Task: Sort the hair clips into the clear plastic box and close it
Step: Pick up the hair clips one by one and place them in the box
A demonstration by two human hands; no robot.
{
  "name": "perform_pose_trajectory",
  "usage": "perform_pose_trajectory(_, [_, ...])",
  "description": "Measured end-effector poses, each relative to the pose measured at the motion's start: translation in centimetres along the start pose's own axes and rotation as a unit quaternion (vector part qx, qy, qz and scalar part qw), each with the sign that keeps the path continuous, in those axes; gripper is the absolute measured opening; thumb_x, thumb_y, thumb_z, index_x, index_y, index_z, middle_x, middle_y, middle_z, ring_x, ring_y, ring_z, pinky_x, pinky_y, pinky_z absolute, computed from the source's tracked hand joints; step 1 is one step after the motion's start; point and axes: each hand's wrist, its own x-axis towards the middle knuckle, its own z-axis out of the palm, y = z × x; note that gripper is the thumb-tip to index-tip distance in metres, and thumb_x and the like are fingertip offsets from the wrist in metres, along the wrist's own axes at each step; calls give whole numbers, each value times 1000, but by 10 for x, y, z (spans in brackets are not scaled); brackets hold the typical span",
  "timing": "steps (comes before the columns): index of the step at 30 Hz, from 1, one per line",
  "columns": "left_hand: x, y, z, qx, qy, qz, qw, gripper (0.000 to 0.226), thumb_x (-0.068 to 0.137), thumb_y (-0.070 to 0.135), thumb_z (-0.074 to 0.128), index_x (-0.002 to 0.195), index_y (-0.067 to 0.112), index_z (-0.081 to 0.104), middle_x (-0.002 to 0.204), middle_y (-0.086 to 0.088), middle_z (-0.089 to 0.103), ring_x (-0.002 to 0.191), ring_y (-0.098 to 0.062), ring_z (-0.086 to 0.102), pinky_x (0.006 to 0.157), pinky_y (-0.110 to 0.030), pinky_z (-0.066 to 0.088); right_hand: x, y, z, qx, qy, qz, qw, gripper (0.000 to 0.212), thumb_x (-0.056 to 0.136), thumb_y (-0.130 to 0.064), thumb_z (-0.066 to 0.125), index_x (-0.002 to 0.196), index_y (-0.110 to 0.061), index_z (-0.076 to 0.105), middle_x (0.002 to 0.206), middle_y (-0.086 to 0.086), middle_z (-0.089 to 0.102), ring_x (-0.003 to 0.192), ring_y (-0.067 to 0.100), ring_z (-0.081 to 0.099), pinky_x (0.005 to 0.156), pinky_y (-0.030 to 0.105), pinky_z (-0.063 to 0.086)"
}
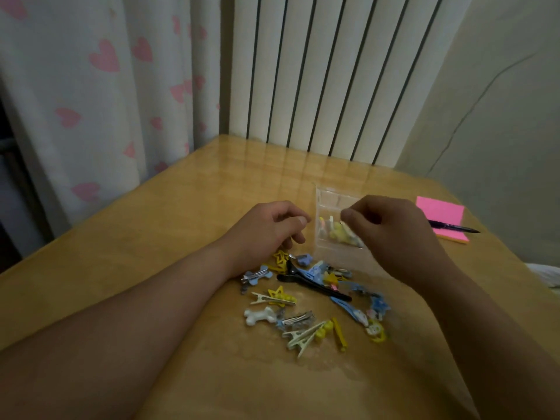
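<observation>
A clear plastic box [325,198] lies open on the table, holding a few yellow and pale clips [335,233]. My right hand [394,234] hovers over the box, thumb and forefinger pinched on the top end of a pale hair clip [353,234] that slants down into it. My left hand [266,228] rests just left of the box with its fingers curled in and nothing visible in them. Its fingertips are close to a yellow star clip [280,257]. A pile of several blue, yellow, white and black hair clips [315,298] lies in front of the box, between my forearms.
A pink sticky-note pad [439,212] with a dark pen [453,228] across it lies right of the box. The wooden table [212,183] stands against a white radiator [318,71], with a heart-print curtain [91,86] at the left.
</observation>
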Motion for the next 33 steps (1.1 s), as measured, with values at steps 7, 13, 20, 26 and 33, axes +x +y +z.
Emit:
perform_pose_trajectory(7, [-2,2,1,-7,2,1,1000,18,106,19,60,113,16,76,96,-12,78,77,-13,66,69,-18,53,-22,-7,-3,-135,-232,-45,962,15,98,-42,68,111,-40,74,92,-22,69,80,1,68,75,30,61])
perform_pose_trajectory(13, [-2,3,1,-10,0,-6,1000,19,106,18,59,113,18,77,96,-12,78,78,-14,67,69,-18,53,-26,-14,-4,-227,-229,-130,938,20,97,-44,62,109,-35,76,100,-14,74,87,7,66,78,38,60])
perform_pose_trajectory(20, [-3,4,1,-7,3,-7,1000,19,106,17,59,113,19,77,95,-10,79,78,-15,67,68,-17,52,-29,-21,-6,-246,-261,-139,923,21,100,-39,61,117,-36,71,105,-12,69,93,10,62,81,35,58])
perform_pose_trajectory(26, [-1,4,0,-20,1,-10,1000,19,106,16,60,113,18,77,95,-11,79,77,-15,67,69,-19,52,-16,-2,-29,-63,-94,-40,993,14,99,-31,67,110,-38,70,98,-22,67,91,-5,63,78,16,52])
perform_pose_trajectory(33, [-2,5,3,-28,1,-13,1000,18,105,15,60,112,16,77,94,-13,77,77,-16,65,66,-20,50,14,89,-43,-78,93,138,983,10,94,-27,77,103,-22,78,92,-9,73,85,10,66,67,24,44])
